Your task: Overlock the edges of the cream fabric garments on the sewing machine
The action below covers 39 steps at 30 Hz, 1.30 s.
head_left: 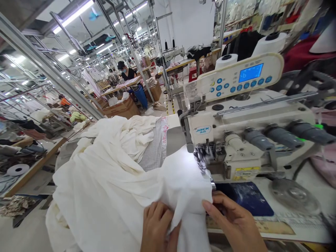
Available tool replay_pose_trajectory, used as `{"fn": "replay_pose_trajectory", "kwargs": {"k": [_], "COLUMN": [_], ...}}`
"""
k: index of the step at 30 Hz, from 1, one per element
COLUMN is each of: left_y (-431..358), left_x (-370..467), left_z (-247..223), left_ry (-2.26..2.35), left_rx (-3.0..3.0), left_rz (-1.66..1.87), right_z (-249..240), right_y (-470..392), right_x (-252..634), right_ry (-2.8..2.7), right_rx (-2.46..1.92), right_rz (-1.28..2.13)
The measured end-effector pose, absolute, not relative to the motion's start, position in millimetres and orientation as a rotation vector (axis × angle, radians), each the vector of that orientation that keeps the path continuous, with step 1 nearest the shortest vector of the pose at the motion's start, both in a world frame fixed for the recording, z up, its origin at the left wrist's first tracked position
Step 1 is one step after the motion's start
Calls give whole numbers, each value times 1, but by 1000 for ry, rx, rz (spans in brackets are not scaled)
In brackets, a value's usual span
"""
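White fabric [110, 185] spreads in folds over the left and middle of the work surface, and one edge of it lies under the lit needle area of a sewing machine [210, 129]. My left hand [159, 225] is closed on a raised fold of this fabric, its thumb partly hidden. Just below the machine's presser area, my right hand [232, 218] pinches the fabric's right edge between thumb and fingers. The fingertips beneath the edge are partly hidden.
A control panel [244, 77] and thread cones [227, 60] top the machine. Checked cloth [154, 150] lies behind the white fabric. A dark blue pad [244, 198] is right of the needle area. Farther back, a person [127, 72] sits at a table beside cardboard boxes [123, 107].
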<state>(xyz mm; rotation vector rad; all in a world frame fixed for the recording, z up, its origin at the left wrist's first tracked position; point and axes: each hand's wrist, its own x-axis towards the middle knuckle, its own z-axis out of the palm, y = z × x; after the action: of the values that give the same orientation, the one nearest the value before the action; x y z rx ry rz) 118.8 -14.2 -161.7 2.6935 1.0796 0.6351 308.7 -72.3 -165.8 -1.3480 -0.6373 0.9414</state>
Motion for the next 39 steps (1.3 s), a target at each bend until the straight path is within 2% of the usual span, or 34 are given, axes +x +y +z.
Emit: {"fn": "replay_pose_trajectory", "kwargs": {"k": [6, 17, 29, 39], "left_y": [-2, 10, 18, 23], "left_x": [121, 139, 150, 158], "left_z": [-140, -121, -110, -103], "left_ry": [850, 802, 905, 1043], "left_rx": [2679, 2647, 2583, 2649], "left_rz": [678, 759, 671, 762], "right_z": [-166, -174, -157, -152], "right_y": [-74, -74, -75, -73], "right_x": [307, 313, 309, 312], "right_ry": [-634, -784, -590, -579], "right_rx": [-1410, -1381, -1312, -1430], "right_rz": [931, 959, 1044, 956]}}
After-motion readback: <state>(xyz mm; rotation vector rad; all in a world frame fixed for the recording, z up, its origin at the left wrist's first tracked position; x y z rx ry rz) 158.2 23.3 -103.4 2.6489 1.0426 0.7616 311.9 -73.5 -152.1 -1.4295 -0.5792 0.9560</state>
